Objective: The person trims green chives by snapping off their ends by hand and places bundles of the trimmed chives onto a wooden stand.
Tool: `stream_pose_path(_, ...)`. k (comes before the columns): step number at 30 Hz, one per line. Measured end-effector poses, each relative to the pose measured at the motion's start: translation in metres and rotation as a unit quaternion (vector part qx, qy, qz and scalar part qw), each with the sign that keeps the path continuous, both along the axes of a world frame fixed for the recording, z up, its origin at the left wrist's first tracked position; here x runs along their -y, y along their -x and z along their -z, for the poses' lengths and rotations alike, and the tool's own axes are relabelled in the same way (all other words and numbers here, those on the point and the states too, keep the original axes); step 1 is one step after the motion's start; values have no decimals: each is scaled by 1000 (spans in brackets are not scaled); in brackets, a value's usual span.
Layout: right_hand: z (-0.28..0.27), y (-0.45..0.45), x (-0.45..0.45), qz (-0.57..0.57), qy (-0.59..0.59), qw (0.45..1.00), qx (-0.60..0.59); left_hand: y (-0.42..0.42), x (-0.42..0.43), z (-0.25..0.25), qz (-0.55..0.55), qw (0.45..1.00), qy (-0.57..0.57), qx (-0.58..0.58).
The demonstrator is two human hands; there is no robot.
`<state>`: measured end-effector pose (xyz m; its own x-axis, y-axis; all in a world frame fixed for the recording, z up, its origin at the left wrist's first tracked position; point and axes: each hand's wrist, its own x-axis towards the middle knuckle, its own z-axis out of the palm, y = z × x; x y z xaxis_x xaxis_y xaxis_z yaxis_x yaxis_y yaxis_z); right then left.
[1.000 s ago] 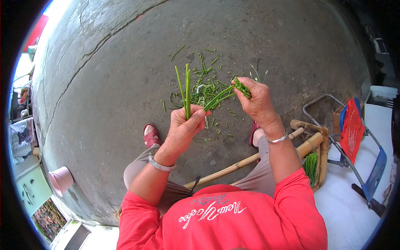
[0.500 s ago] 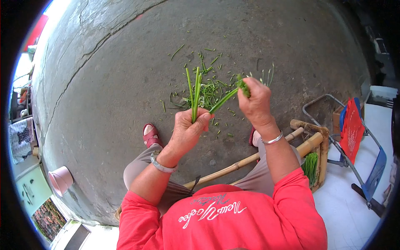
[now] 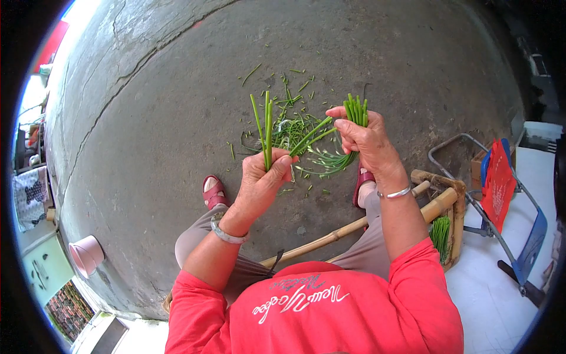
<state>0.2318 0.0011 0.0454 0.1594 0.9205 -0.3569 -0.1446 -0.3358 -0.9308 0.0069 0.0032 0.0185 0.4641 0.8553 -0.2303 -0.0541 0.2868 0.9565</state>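
Observation:
My left hand [image 3: 266,177] is closed on a few green stems [image 3: 268,127] that stand up from the fist, and more stems slant from its fingertips toward the other hand. My right hand [image 3: 367,138] grips a bunch of green stems [image 3: 356,110], cut ends up, while the thin ends with pale buds [image 3: 330,162] hang below and curve to the left. Its thumb and forefinger also touch the tips of the slanting stems. Beneath both hands, short cut green pieces [image 3: 300,127] lie scattered on the concrete floor [image 3: 177,106].
A bamboo chair [image 3: 439,203] with a bundle of green stems [image 3: 439,236] is at the right, beside a metal-framed folding chair [image 3: 522,259] bearing a red cloth [image 3: 498,186]. A pink bucket [image 3: 86,255] stands at the left. My feet in red sandals [image 3: 215,192] flank the scraps.
My right hand has turned, so its bunch now stands more upright with budded ends hanging into view. My left hand moved slightly right, then back left, keeping its stems.

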Motion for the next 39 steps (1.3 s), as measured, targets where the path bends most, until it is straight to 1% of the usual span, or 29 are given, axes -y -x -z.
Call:
stream_pose_path(2, -4, -1, 0, -33, 3, 999, -35, 1, 0, 2, 10, 1000, 0, 4)
stream_pose_path(9, 0, 1, 2, -33, -16, 999, -22, 0, 0, 3, 20, 1000, 5, 10)
stream_pose_path(11, 1, 2, 3, -50, -37, 996, 61, 0, 0, 5, 12, 1000, 6, 13)
stream_pose_path(12, 2, 3, 3, -50, -37, 996, 60, 0, 1, 4, 12, 1000, 6, 13)
stream_pose_path(14, 8, 7, 3, -43, -101, 974, 199, -1, 1, 1, 4, 999, 30, 19)
stream_pose_path(15, 13, 9, 3, -44, -101, 974, 199, -1, 1, 1, 4, 999, 30, 19)
stream_pose_path(16, 20, 12, 4, -36, -152, 943, 294, -2, 2, 0, 11, 999, 31, 17)
stream_pose_path(17, 25, 14, 4, -28, -201, 900, 385, -3, 3, 0, 18, 999, 32, 15)
stream_pose_path(18, 27, 16, 3, -28, -201, 900, 385, -2, 3, 0, 17, 999, 33, 16)
stream_pose_path(20, 31, 17, 2, 46, -182, 876, 445, -1, 4, 0, 33, 999, 30, -10)
stream_pose_path(21, 32, 14, 1, 46, -182, 876, 444, -1, 4, 0, 32, 999, 29, -10)
stream_pose_path(22, 32, 9, 0, 42, -118, 925, 358, -2, 4, 0, 5, 999, 48, 13)
stream_pose_path(23, 32, 7, -1, 38, -52, 962, 266, -2, 3, 0, -24, 997, 66, 35)
stream_pose_path(24, 28, 11, 0, 46, 16, 989, 141, -2, 3, -1, -24, 997, 66, 35)
stream_pose_path(25, 24, 16, 2, 46, 16, 989, 141, -2, 2, -1, -37, 995, 84, 43)
stream_pose_path(26, 21, 22, 4, 36, 35, 998, 35, -3, 2, -2, -49, 992, 102, 51)
stream_pose_path(28, 14, 33, 7, 20, 64, 983, -168, -5, 2, -1, -45, 993, 100, 48)
stream_pose_path(29, 13, 37, 9, 20, 64, 983, -169, -5, 3, -1, -41, 993, 98, 45)
stream_pose_path(30, 13, 41, 12, -4, 52, 975, -215, -6, 5, 0, -42, 993, 98, 44)
stream_pose_path(32, 17, 41, 15, -46, 36, 953, -298, -7, 7, 2, 1, 992, 113, 58)
stream_pose_path(36, 26, 39, 16, -33, 44, 961, -272, -9, 8, -2, 42, 994, 101, 20)
stream_pose_path(38, 25, 37, 13, -31, 11, 951, -308, -11, 9, 0, 6, 992, 122, 35)
stream_pose_path(39, 23, 36, 13, -19, 18, 946, -322, -10, 8, 2, 14, 993, 109, 41)
